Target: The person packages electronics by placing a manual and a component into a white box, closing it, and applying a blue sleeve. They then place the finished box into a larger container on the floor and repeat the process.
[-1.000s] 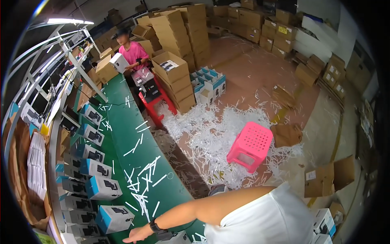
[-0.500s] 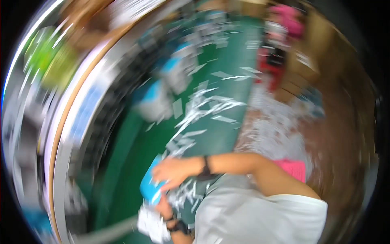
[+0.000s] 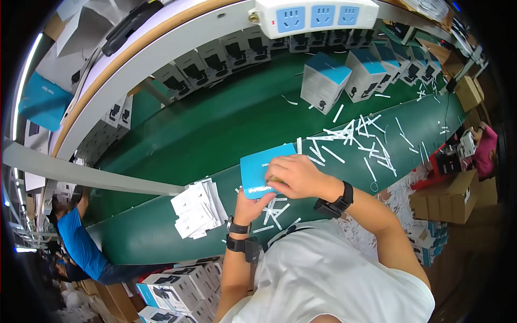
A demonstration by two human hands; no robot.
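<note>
A small box with a bright blue top (image 3: 256, 164) is at the front edge of the green bench, close in front of me. My left hand (image 3: 250, 208) grips its near corner, thumb along the near edge and the other fingers hidden beneath or behind the box. Over the blue top lies my right hand (image 3: 295, 176), its fingers bent and drawn together; whether they pinch something small I cannot make out. Thin white paper strips (image 3: 276, 213) lie beside the box. To the left is a stack of white printed leaflets (image 3: 198, 209).
White boxes with blue tops (image 3: 326, 81) stand in a row at the back right. More boxes line the shelf (image 3: 215, 64) under a rail with a power strip (image 3: 318, 19). A grey post (image 3: 91, 169) crosses at left. Co-workers, one in a blue shirt (image 3: 81, 242), are at both sides.
My view has swung round and steadied from a blur; the bench now runs across the picture. Both hands are still at the blue-topped box.
</note>
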